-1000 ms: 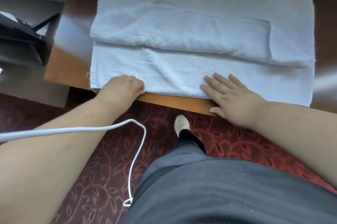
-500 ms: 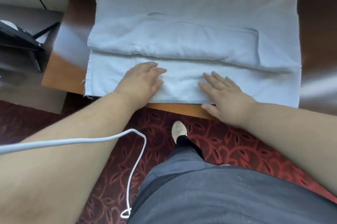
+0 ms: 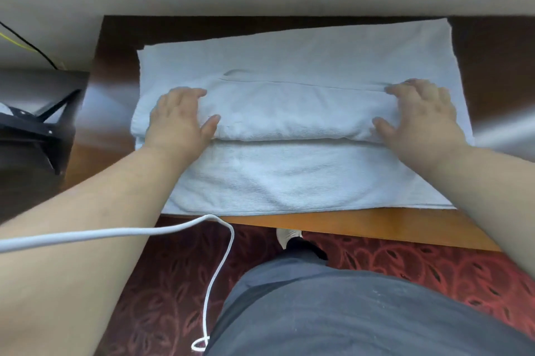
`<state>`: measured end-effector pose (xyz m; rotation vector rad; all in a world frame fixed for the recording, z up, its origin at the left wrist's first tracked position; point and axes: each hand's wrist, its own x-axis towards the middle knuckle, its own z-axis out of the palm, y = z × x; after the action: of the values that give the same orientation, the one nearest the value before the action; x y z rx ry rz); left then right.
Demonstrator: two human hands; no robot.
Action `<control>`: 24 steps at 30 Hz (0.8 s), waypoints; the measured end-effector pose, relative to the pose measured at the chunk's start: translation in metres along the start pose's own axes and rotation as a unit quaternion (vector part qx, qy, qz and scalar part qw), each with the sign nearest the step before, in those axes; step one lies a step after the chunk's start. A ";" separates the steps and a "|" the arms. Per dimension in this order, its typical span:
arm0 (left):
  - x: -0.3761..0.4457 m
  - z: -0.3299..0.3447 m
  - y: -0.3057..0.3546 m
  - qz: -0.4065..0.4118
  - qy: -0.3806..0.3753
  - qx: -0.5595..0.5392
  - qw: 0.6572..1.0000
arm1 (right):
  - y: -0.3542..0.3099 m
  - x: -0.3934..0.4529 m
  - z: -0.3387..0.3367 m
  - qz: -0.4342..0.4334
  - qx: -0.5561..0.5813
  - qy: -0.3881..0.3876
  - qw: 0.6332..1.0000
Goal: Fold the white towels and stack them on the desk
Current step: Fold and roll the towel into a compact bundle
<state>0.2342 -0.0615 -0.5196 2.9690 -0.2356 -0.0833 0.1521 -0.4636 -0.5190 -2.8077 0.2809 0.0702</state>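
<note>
A large white towel (image 3: pixel 289 182) lies spread flat over the wooden desk (image 3: pixel 347 222), reaching its front edge. On top of it, across the middle, lies a smaller folded white towel (image 3: pixel 289 112), long from left to right. My left hand (image 3: pixel 176 121) grips the folded towel's left end, fingers curled over the far edge and thumb on the near side. My right hand (image 3: pixel 419 115) holds the right end the same way.
A white cable (image 3: pixel 115 232) runs from the left across my left forearm and hangs down in front of the desk. A black stand (image 3: pixel 37 124) is left of the desk. The wall is close behind. Red patterned carpet (image 3: pixel 405 257) and my shoe (image 3: pixel 286 235) lie below.
Both hands left the near edge of the spread towel, moved forward and apart, and now hold the two ends of the folded towel. The camera has moved closer over the desk.
</note>
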 end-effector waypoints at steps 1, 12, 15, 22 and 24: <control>0.017 -0.002 0.003 -0.023 -0.025 0.007 0.999 | 0.005 0.012 -0.001 0.056 -0.011 -0.037 0.998; 0.068 -0.024 0.002 -0.007 -0.084 0.098 0.992 | 0.026 0.016 -0.026 0.133 -0.029 -0.117 0.984; 0.053 -0.038 -0.004 0.016 -0.083 0.050 0.995 | 0.026 0.003 -0.037 0.107 -0.056 -0.095 0.988; -0.018 -0.067 -0.025 0.054 -0.058 0.099 0.992 | 0.035 -0.035 -0.056 0.001 -0.109 -0.051 0.993; -0.045 -0.070 -0.027 0.060 -0.048 0.110 0.991 | 0.041 -0.048 -0.058 -0.036 -0.123 -0.054 0.990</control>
<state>0.1992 -0.0168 -0.4530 3.1635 -0.4628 -0.1988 0.0974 -0.5106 -0.4729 -3.0422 0.1539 0.2567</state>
